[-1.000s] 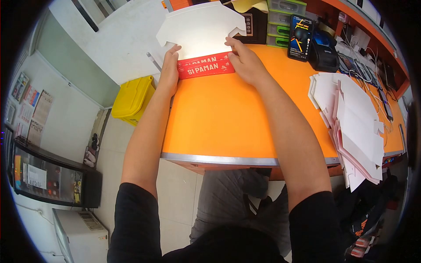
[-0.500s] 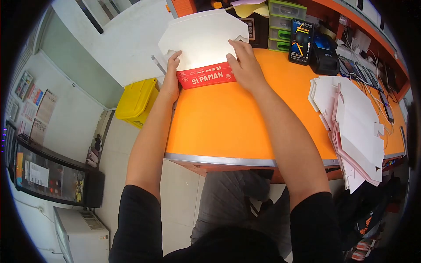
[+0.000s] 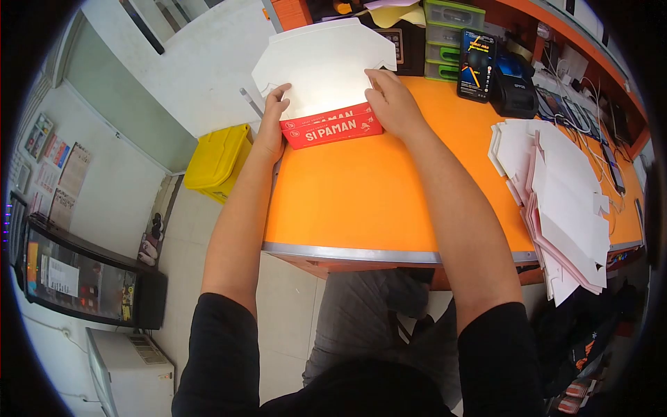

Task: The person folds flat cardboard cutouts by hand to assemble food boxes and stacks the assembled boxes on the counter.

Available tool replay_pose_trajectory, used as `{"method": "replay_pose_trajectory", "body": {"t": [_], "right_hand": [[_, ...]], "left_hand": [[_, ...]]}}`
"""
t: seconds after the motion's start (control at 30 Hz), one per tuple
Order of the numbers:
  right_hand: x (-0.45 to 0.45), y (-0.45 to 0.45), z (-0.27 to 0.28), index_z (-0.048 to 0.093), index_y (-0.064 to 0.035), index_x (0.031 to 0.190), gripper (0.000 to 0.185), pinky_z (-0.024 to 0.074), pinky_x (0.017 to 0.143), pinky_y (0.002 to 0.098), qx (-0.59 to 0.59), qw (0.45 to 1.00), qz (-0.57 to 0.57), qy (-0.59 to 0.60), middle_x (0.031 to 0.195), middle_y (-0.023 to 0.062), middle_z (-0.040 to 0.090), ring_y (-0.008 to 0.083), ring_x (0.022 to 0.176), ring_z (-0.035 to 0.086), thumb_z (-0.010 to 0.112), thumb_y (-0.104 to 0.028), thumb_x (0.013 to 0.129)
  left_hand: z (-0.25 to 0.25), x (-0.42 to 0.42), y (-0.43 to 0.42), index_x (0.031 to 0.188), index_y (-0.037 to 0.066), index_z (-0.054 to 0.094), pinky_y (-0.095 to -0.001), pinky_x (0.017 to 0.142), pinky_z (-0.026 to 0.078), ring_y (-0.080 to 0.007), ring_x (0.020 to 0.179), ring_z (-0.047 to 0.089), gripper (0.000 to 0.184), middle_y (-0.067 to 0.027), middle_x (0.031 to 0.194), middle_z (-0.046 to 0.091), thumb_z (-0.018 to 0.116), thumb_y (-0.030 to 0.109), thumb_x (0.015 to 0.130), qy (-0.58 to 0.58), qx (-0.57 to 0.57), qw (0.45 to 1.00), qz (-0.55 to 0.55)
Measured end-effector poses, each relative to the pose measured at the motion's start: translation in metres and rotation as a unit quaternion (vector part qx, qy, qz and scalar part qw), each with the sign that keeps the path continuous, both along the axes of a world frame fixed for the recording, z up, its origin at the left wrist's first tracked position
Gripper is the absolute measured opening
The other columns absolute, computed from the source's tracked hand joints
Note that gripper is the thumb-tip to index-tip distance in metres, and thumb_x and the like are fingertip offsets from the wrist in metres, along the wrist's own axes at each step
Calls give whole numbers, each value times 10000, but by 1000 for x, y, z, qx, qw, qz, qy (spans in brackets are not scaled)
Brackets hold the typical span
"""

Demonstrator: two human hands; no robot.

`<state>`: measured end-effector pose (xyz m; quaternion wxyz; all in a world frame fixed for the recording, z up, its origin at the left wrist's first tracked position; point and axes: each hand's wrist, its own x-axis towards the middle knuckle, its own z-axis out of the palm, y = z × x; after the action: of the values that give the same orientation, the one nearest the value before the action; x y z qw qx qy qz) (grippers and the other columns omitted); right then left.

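Note:
A cardboard food box (image 3: 333, 131), red outside with "SI PAMAN" lettering and white inside, stands on the orange tabletop with its lid (image 3: 332, 55) raised at the back. My left hand (image 3: 272, 119) grips its left side wall, thumb toward the inner corner. On the right side wall, my right hand (image 3: 392, 102) closes with the thumb near the front corner and the fingers at the side flap. Parts of the fingers on both hands are hidden behind the walls.
To the right lies a stack of flat white box blanks (image 3: 563, 187), overhanging the table edge. Behind it are a propped phone (image 3: 476, 66), a black printer (image 3: 514, 94), cables and green-edged drawers (image 3: 445, 42). A yellow bin (image 3: 217, 158) stands left of the orange table (image 3: 347, 208).
The box's front wall has shifted slightly toward me and right. My right hand's fingers have drawn in around the right side, and the left thumb has moved a little.

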<state>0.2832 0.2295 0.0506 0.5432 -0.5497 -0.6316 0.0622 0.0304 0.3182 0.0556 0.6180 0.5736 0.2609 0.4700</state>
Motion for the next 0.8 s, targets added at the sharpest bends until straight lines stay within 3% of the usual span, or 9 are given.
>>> {"method": "replay_pose_trajectory", "body": {"t": [0.17,0.27,0.47,0.8], "right_hand": [[-1,2,-2,569,50,1410,539,471,1081,421,-5,1000,-3,-4,1398,220,600,366,1234,606,550,-220,944],[0,2,-2,564,45,1422,545,461,1100,419,-14,1000,1,7,1424,220,588,368,1257,597,545,-219,946],[1,3,-7,553,33,1440,543,441,1128,415,-7,1000,2,-4,1461,211,571,366,1298,576,524,-179,941],[5,0,-12,566,6,1437,530,367,1197,416,-12,999,39,-3,1549,192,510,359,1417,481,504,-163,939]], "left_hand": [[-3,0,2,1489,126,432,-393,1011,549,-272,1277,541,553,-140,1464,471,511,226,951,-1,-6,1000,12],[-3,0,2,1478,145,465,-421,1070,524,-301,1292,551,582,-148,1433,498,515,203,901,-7,-14,1000,10],[-5,-4,7,1487,83,442,-401,1069,516,-296,1264,549,689,-165,1420,492,507,154,805,9,3,1000,7],[-9,-6,9,1491,65,436,-387,1068,515,-293,1258,550,695,-174,1419,483,484,112,799,-2,33,999,1]]}}
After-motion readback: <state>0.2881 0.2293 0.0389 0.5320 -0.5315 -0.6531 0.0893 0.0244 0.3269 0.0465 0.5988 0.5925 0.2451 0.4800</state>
